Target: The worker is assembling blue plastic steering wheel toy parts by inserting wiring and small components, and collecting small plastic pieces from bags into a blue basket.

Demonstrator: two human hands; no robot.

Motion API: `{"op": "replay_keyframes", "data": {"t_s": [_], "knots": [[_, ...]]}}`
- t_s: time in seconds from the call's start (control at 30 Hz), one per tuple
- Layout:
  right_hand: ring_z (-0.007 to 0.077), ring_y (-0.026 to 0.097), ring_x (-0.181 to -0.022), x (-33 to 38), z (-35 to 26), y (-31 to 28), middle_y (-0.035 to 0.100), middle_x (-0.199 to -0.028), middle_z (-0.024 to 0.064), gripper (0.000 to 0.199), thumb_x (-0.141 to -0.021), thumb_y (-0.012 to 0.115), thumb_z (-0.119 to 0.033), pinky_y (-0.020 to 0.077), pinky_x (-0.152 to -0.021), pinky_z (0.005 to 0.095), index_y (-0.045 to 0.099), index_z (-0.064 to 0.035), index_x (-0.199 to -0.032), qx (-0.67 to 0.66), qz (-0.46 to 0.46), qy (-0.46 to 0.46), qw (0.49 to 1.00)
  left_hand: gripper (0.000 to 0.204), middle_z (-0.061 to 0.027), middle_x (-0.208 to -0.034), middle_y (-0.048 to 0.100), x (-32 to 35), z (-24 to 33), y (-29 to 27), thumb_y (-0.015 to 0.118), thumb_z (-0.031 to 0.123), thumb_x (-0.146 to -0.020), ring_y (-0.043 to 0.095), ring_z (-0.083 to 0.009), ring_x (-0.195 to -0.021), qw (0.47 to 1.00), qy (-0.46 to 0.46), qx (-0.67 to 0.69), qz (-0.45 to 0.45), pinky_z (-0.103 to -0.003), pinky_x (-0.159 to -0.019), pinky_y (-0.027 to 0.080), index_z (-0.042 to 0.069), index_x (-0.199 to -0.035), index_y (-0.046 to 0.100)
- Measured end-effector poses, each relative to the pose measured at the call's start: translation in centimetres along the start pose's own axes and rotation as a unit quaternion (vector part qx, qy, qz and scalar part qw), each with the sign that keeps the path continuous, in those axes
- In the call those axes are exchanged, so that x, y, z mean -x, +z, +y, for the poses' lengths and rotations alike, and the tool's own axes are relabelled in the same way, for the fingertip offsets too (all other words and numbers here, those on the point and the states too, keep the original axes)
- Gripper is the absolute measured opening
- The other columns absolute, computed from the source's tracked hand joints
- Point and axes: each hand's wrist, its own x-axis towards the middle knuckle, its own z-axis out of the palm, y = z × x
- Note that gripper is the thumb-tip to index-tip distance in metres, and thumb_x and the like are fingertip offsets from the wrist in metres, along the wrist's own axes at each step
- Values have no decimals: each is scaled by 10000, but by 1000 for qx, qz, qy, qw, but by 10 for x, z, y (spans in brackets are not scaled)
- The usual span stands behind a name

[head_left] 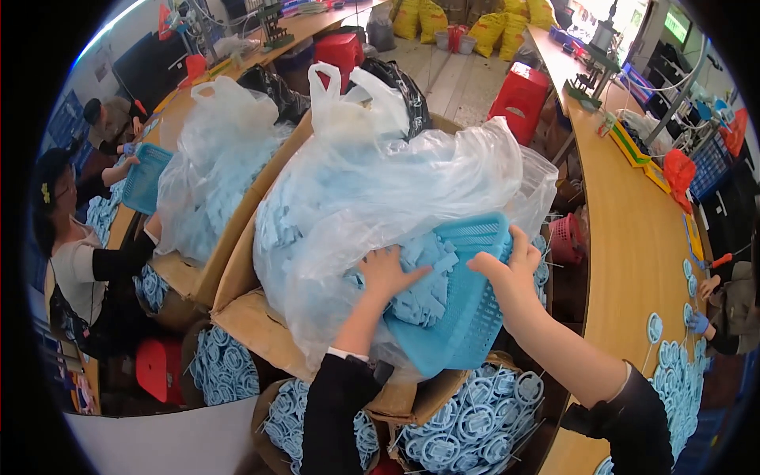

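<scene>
My right hand (518, 277) grips the rim of a light-blue plastic basket (467, 336) with perforated walls, thumb on the near side. The basket is tilted at the mouth of a see-through plastic bag (364, 186). Small flat light-blue pieces (423, 293) lie in the basket and at the bag's opening. My left hand (388, 273) rests on the bag's edge beside those pieces, fingers spread, thumb reaching over them. A cardboard box (257, 324) holds the bag, which is full of more such pieces.
Below are cartons of round light-blue parts on sticks (467, 416). A second bag (218, 166) stands left, where a person (79, 245) holds another basket (148, 178). On the right is a long wooden table (625, 261) with a co-worker's gloved hand (698, 323). Red stools (518, 103) stand behind.
</scene>
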Motion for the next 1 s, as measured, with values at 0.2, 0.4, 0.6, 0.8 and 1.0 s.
{"op": "replay_keyframes", "data": {"t_s": [0.2, 0.4, 0.6, 0.8, 1.0], "knots": [[306, 318, -1116, -10, 10, -9, 193, -1204, 152, 800, -607, 654, -248, 377, -892, 370, 273, -103, -1295, -40, -4, 4, 999, 761, -185, -1166, 504, 13, 15, -9, 579, 618, -669, 485, -310, -1062, 919, 247, 300, -58, -346, -873, 391, 41, -1159, 505], [294, 342, -1090, -5, 28, -21, 207, -1193, 132, 790, -624, 659, -243, 373, -901, 369, 272, -74, -1292, -88, -29, -9, 996, 783, -210, -1172, 480, -15, -43, -16, 573, 626, -670, 456, -337, -1080, 978, -61, 186, 69, -390, -883, 374, 58, -1198, 465], [328, 332, -1110, -5, -8, 11, 201, -1245, 153, 826, -602, 674, -393, 362, -909, 386, 301, -136, -1293, 22, 26, 10, 999, 746, -203, -1194, 458, 4, 0, 0, 593, 642, -616, 437, -372, -1080, 999, -33, -36, 24, -465, -887, 338, 65, -1084, 525], [326, 393, -1066, -13, -25, 13, 212, -1249, 161, 826, -575, 645, -418, 388, -873, 375, 327, -137, -1284, 75, 24, 19, 997, 583, -233, -1042, 561, 22, 22, -10, 603, 478, -723, 553, -312, -949, 941, 191, 242, -139, -345, -809, 434, 52, -1113, 523], [285, 392, -1064, -21, 45, -41, 233, -1200, 148, 758, -624, 647, -228, 401, -878, 353, 302, -58, -1278, -73, -9, -32, 997, 606, -160, -1235, 458, 1, -10, -30, 590, 451, -760, 416, -292, -1150, 999, 32, -16, 34, -374, -962, 321, 91, -1229, 457]]}}
